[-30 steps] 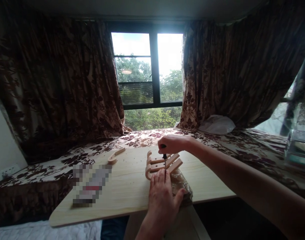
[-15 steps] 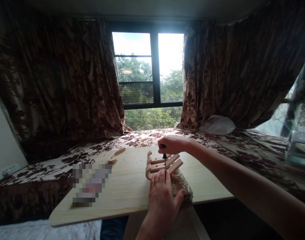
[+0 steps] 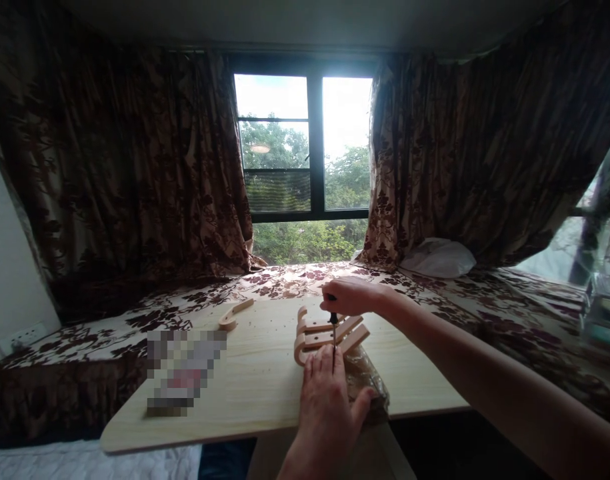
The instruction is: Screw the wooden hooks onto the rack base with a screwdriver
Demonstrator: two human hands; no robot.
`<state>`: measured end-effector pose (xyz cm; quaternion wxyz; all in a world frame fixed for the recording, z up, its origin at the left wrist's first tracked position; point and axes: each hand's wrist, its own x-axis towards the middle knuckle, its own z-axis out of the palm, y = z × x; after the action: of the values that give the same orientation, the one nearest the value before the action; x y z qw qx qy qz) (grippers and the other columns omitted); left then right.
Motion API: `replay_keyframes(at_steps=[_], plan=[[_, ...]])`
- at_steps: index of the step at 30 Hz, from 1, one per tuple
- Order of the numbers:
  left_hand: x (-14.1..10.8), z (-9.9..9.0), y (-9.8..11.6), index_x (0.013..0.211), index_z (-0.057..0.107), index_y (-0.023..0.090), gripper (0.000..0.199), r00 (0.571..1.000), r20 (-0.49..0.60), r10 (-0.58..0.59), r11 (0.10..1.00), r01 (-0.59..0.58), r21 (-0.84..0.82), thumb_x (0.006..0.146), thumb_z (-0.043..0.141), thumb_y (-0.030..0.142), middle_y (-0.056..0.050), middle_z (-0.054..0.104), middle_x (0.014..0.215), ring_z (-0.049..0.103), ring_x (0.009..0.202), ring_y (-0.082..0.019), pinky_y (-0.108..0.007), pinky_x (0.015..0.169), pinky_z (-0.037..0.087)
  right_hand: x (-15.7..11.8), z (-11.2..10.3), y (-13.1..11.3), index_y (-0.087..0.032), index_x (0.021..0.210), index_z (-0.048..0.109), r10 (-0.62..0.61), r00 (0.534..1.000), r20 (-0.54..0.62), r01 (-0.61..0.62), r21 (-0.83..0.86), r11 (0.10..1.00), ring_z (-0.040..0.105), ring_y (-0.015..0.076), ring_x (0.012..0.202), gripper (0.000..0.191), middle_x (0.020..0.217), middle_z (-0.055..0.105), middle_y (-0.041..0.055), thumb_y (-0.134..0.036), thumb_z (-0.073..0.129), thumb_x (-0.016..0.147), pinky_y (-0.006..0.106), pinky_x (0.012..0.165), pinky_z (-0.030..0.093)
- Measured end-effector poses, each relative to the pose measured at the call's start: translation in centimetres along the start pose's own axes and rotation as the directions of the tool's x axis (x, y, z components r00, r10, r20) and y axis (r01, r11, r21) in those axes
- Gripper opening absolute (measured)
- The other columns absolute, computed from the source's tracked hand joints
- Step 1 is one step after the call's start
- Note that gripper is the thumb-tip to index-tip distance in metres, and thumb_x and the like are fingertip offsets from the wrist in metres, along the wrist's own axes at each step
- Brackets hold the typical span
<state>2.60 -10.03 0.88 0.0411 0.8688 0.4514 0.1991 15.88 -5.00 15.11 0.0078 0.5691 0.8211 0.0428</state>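
Observation:
My right hand (image 3: 352, 296) is wrapped round the black handle of a screwdriver (image 3: 333, 318), which points straight down. The shaft ends at the fingertips of my left hand (image 3: 327, 400), where the tip is hidden. That left hand lies over the near part of several curved wooden hooks (image 3: 312, 339), its fingers stretched forward and its thumb spread to the right. Dark holes show in the hooks. Under and beside them lies a brown plastic-wrapped packet (image 3: 369, 380).
A loose wooden hook (image 3: 235, 313) lies at the far left of the pale wooden tabletop (image 3: 255, 393). A blurred-out item (image 3: 185, 377) rests near the left edge. Small crumbs dot the board. Beyond is a floral-covered ledge (image 3: 295, 277) with a white bag (image 3: 439, 257).
The whole view has shifted slightly down and right. My right hand stays closed on the upright screwdriver, and my left hand keeps its place on the hooks.

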Motion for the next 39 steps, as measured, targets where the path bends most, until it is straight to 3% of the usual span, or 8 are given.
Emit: replay_keyframes(at_steps=[8, 13, 20, 26, 32, 39], plan=[[0.0, 0.1, -0.1, 0.138, 0.034, 0.003, 0.077, 1.0, -0.001, -0.003, 1.0, 0.003, 0.002, 0.081, 0.048, 0.054, -0.019, 0.032, 0.145, 0.027, 0.134, -0.037, -0.053, 0.111, 0.019, 0.0, -0.7, -0.1, -0.015, 0.107, 0.06, -0.051, 0.998, 0.047, 0.049, 0.053, 0.997, 0.061, 0.0175, 0.084, 0.027, 0.103, 0.062, 0.0054, -0.036, 0.053, 0.091, 0.036, 0.072, 0.052], [0.0, 0.2, -0.1, 0.138, 0.034, 0.004, 0.077, 1.0, -0.005, 0.005, 1.0, -0.005, -0.002, 0.08, 0.049, 0.053, -0.019, 0.031, 0.145, 0.028, 0.134, -0.037, -0.053, 0.11, 0.019, 0.4, 0.3, -0.3, -0.015, 0.107, 0.059, 0.024, 1.0, -0.001, -0.024, 0.029, 0.999, 0.061, 0.0174, 0.085, 0.027, 0.103, 0.062, 0.0058, -0.036, 0.052, 0.092, 0.036, 0.073, 0.051], [-0.2, 0.0, 0.0, 0.137, 0.034, 0.003, 0.078, 1.0, 0.0, -0.007, 1.0, 0.007, -0.003, 0.08, 0.051, 0.052, -0.02, 0.032, 0.144, 0.028, 0.133, -0.038, -0.053, 0.11, 0.02, 0.1, 0.0, -0.1, -0.016, 0.106, 0.059, -0.024, 1.0, -0.003, 0.024, 0.037, 0.999, 0.061, 0.0165, 0.083, 0.027, 0.101, 0.062, 0.0054, -0.036, 0.052, 0.091, 0.035, 0.072, 0.051], [0.0, 0.2, 0.0, 0.137, 0.034, 0.004, 0.078, 1.0, -0.011, -0.003, 1.0, 0.002, -0.013, 0.079, 0.05, 0.053, -0.019, 0.033, 0.144, 0.028, 0.133, -0.038, -0.053, 0.11, 0.02, 0.2, 0.6, -0.4, -0.015, 0.108, 0.059, 0.049, 0.998, -0.043, -0.049, 0.004, 0.999, 0.061, 0.0171, 0.084, 0.027, 0.103, 0.062, 0.0061, -0.036, 0.052, 0.092, 0.036, 0.073, 0.051], [0.0, 0.3, -0.1, 0.137, 0.035, 0.003, 0.078, 1.0, -0.007, -0.003, 1.0, 0.003, -0.01, 0.08, 0.049, 0.054, -0.019, 0.033, 0.144, 0.028, 0.133, -0.038, -0.052, 0.111, 0.02, 0.0, -0.3, -0.3, -0.016, 0.107, 0.059, -0.031, 0.999, 0.005, 0.031, 0.016, 0.999, 0.061, 0.0168, 0.084, 0.026, 0.103, 0.062, 0.0057, -0.036, 0.052, 0.091, 0.036, 0.073, 0.051], [0.0, 0.4, -0.2, 0.138, 0.034, 0.004, 0.077, 1.0, -0.01, -0.006, 1.0, 0.006, -0.007, 0.079, 0.05, 0.052, -0.019, 0.032, 0.145, 0.027, 0.134, -0.038, -0.052, 0.111, 0.019, 0.4, 0.8, 0.3, -0.015, 0.11, 0.058, 0.063, 0.997, -0.035, -0.064, -0.019, 0.998, 0.061, 0.0178, 0.086, 0.027, 0.106, 0.061, 0.0067, -0.035, 0.052, 0.091, 0.037, 0.074, 0.051]])
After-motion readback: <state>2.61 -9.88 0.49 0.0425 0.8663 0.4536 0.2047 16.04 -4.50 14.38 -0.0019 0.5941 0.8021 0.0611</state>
